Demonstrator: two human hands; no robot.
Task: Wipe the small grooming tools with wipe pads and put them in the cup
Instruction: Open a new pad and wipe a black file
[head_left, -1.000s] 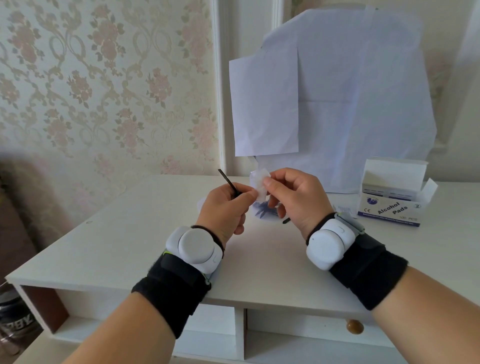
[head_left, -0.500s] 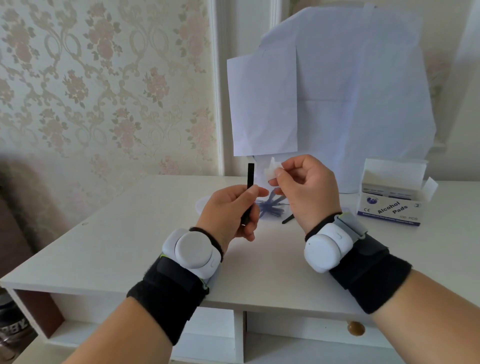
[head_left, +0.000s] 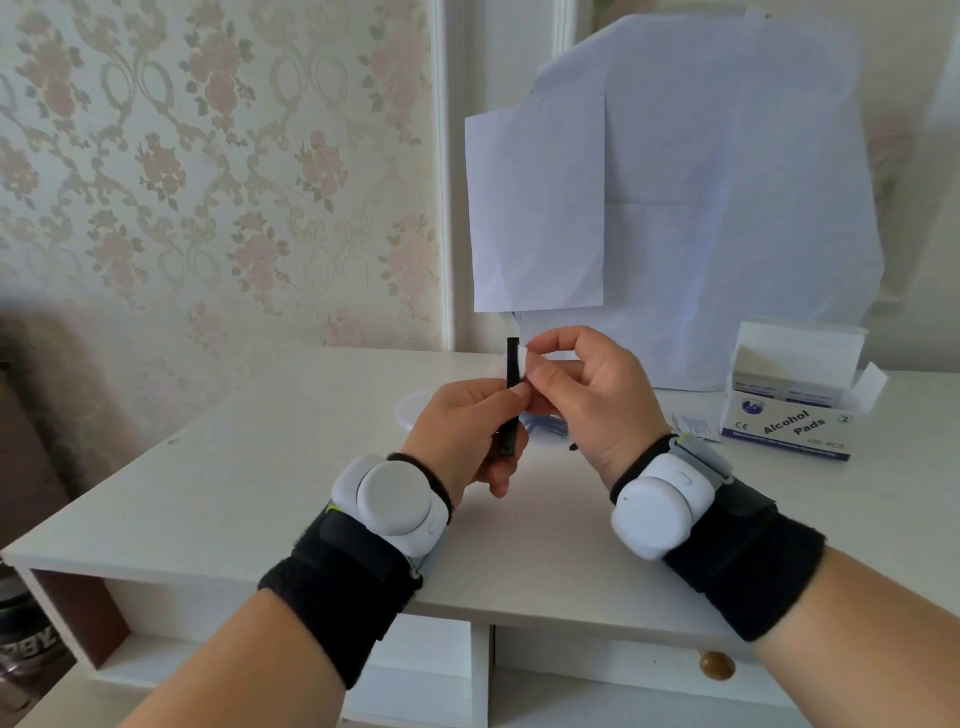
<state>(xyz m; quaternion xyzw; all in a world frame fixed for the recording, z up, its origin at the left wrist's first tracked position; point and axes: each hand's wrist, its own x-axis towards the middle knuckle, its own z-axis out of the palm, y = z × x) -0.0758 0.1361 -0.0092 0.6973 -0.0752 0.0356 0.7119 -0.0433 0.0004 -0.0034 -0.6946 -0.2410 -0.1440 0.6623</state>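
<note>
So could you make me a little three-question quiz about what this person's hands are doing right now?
1. True or false: the left hand holds the black tool roughly upright.
2. What does the right hand pinch against the tool? A) white wipe pad B) a cotton bud C) a coin
3. Fill in: the open box on the desk reads "Alcohol ____".

Key: 1 true; 2 A; 3 Pads.
</note>
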